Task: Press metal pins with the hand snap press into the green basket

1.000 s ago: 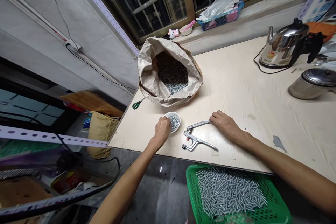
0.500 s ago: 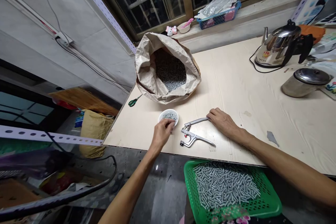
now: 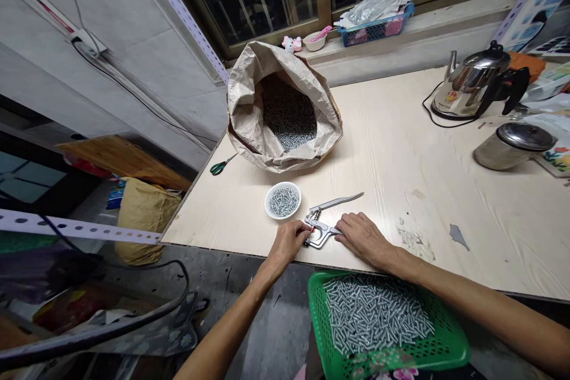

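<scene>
Grey metal pliers (image 3: 321,222) with a coil spring and a small red part lie on the table near its front edge, their handles spread apart. My right hand (image 3: 363,238) is closed over the end of the lower handle. At the jaw end, my left hand (image 3: 288,241) is closed in a pinch beside the red part; whatever its fingertips hold is too small to make out. Just behind my left hand sits a white bowl (image 3: 283,202) of small silver screw-like pieces. A green basket (image 3: 317,314) with many larger silver pieces stands below the table's front edge.
A large open paper sack (image 3: 249,113) of small metal pieces stands behind the bowl. Green-handled scissors (image 3: 218,168) lie at the left edge. Far right are a steel kettle (image 3: 472,83) with a cord and a lidded metal pot (image 3: 507,151).
My left hand has moved from the bowl rightward and nearer to the pliers' jaw. My right hand has shifted from the upper handle down to the lower one.
</scene>
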`<state>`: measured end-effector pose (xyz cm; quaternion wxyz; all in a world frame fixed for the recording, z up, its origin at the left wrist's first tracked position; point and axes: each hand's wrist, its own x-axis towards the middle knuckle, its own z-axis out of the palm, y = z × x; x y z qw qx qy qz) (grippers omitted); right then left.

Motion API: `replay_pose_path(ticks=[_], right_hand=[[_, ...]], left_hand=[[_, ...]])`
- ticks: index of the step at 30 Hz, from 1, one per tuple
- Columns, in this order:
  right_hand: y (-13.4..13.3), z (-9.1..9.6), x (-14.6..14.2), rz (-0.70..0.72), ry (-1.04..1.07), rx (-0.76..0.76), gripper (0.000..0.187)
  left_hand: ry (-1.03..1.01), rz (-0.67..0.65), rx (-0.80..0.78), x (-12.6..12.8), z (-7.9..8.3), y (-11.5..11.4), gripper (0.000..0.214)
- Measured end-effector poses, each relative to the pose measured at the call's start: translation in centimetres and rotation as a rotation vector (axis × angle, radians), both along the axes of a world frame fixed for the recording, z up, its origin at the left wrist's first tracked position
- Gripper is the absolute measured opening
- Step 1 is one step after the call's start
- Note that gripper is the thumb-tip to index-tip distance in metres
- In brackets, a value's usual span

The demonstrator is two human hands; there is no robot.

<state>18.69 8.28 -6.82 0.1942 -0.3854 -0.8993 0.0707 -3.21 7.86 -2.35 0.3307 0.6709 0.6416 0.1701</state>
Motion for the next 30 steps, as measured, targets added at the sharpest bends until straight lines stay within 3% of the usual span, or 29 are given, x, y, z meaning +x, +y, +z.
replay_pose_path(ticks=[14, 22, 26, 30], right_hand=[[0.8, -0.3, -0.1, 0.043, 0.026, 0.057, 0.011], [0.8, -1.1, 0.1, 0.084, 0.026, 0.172, 0.014], [0.9, -1.5, 0.0, 0.085, 0.036, 0.212, 0.016], [0.9, -1.5, 0.0, 0.094, 0.037, 0.264, 0.021]], left_hand=[[0.31, -0.079, 0.116, -1.5, -1.3, -1.0, 0.011], [0.518, -0.09, 0.171, -0.7, -1.3, -2.4, 0.027], [0.207, 0.073, 0.167, -1.0, -1.5, -2.2, 0.018], [-0.238, 0.349, -0.13, -1.1, -1.7, -1.4, 0.02]])
